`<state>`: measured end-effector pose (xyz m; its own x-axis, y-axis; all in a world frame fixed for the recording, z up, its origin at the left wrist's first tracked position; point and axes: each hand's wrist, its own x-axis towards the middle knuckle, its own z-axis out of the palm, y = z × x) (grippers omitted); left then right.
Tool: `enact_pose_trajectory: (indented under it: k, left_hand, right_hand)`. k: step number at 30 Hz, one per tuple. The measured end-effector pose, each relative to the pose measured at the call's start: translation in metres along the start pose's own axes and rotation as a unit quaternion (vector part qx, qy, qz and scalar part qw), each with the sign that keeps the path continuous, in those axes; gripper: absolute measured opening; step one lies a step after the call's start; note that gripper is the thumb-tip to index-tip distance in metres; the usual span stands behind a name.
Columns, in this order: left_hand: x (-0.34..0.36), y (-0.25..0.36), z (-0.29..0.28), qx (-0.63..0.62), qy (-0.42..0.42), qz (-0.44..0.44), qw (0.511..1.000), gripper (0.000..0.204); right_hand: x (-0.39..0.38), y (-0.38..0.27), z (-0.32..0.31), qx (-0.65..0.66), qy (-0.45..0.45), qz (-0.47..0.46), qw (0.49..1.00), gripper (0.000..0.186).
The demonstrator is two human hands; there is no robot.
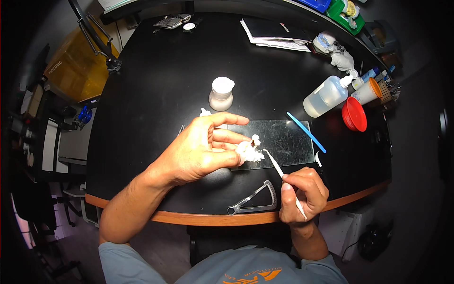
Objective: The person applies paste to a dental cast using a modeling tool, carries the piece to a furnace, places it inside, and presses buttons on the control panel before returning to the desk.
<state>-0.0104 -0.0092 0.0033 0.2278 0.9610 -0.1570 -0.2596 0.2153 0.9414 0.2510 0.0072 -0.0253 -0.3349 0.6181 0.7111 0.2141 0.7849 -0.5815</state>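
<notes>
Left hand (198, 151) pinches a white plaster piece (249, 151) over the glass slab's (288, 139) left edge; right hand (302, 191), its grip wrapped round a thin white spatula (279, 168), touches the tip to it. Metal caliper (255, 202) lies near the table's (156, 90) front rim.

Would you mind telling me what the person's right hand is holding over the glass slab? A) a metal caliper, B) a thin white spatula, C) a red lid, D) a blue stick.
B: the right hand grips a thin white spatula whose tip meets the white lump that the left hand holds over the glass slab; the blue stick, metal caliper and red lid lie untouched.
</notes>
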Motion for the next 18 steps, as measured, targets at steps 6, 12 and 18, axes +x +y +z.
enact_pose_trajectory:
  k: [6, 12, 18]
  left_hand:
    - [0.0005, 0.0025, -0.0015, -0.011, 0.034, 0.049, 0.998, 0.071]
    - [0.0019, 0.0058, -0.0026, -0.021, 0.059, 0.090, 0.994, 0.075]
    - [0.0023, 0.0058, 0.0010, -0.004, 0.057, 0.090, 0.994, 0.077]
  right_hand:
    - [0.0018, -0.0030, 0.0048, -0.015, -0.039, 0.043, 0.998, 0.012]
    - [0.0024, -0.0005, 0.0072, -0.021, -0.066, 0.042, 0.997, 0.012]
    - [0.0022, -0.0010, 0.0080, -0.020, -0.065, 0.031, 0.997, 0.011]
